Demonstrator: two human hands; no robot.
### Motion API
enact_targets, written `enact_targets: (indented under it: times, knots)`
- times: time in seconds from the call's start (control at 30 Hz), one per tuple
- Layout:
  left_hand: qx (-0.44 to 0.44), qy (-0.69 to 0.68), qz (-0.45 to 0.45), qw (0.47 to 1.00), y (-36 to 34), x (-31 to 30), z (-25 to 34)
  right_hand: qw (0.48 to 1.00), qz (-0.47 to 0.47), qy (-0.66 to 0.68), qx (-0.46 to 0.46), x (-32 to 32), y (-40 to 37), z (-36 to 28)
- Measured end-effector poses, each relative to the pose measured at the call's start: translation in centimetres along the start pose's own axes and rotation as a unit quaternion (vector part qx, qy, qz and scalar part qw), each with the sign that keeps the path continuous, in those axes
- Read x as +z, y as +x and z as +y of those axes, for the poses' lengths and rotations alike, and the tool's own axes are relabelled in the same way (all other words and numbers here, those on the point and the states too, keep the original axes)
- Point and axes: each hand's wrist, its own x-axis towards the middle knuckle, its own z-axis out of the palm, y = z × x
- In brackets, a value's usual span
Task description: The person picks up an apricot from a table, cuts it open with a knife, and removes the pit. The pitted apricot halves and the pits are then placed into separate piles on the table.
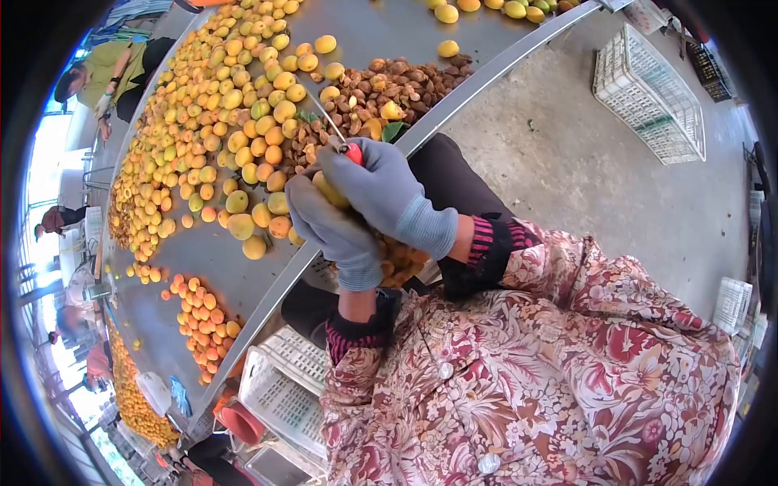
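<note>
My right hand (381, 190), in a grey glove, grips a small knife (350, 151) with a red handle; its thin blade points out over the table. My left hand (334, 235), also in a grey glove, holds a yellow apricot (327, 189) just under the knife hand. Both hands hover at the metal table's rim (454, 101). Below them lies a heap of cut apricot pieces (403, 263), partly hidden by my hands.
A large pile of yellow apricots (227, 121) covers the table, with brown pits (401, 85) heaped near the rim and an orange batch (203, 320) further along. White crates stand on the concrete floor (648, 89) and beside my legs (284, 389). Another person (105, 73) works across the table.
</note>
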Motion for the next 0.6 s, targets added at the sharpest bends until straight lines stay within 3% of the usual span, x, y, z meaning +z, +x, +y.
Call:
enact_targets:
  times: [0.03,0.07,0.13,0.2,0.27,0.33,0.37,0.43,0.5,0.53,0.6]
  knots:
    - [-0.018,-0.065,-0.008,0.998,0.2,-0.3,-0.1,1.000,-0.001,0.002,0.001,-0.1,0.2,0.0]
    - [-0.017,-0.062,-0.006,0.998,0.3,-0.6,-0.8,0.996,-0.039,0.054,0.057,-0.5,0.4,0.1]
    - [0.184,0.021,-0.058,0.981,1.3,-1.3,-2.2,0.986,-0.075,0.105,0.109,-0.9,0.5,-1.1]
    - [0.197,0.081,-0.106,0.971,1.2,-2.0,-2.4,0.956,-0.093,0.185,0.206,-1.2,0.0,-2.0]
    - [0.261,0.173,-0.081,0.946,1.3,-2.0,-2.2,0.968,-0.085,0.151,0.180,-1.0,0.4,-1.0]
    - [0.216,0.103,-0.031,0.970,0.8,-0.3,-2.4,0.997,-0.032,0.054,0.053,-0.4,0.9,-0.5]
    - [0.169,0.032,0.022,0.985,0.5,0.3,-2.6,0.997,-0.032,0.052,0.055,-0.3,1.1,-0.3]
    - [0.128,0.016,0.003,0.992,0.5,-0.2,-2.5,0.999,-0.034,0.024,0.035,-0.1,1.0,-0.8]
    - [0.090,-0.003,-0.015,0.996,0.7,-0.6,-2.6,0.990,-0.057,0.090,0.090,-0.2,1.1,-1.0]
    - [0.111,0.040,-0.047,0.992,0.9,-1.1,-2.7,0.974,-0.079,0.157,0.143,-0.3,1.1,-1.1]
    - [0.131,0.084,-0.080,0.985,1.4,-2.1,-2.8,0.969,-0.109,0.155,0.157,-0.6,1.2,-1.1]
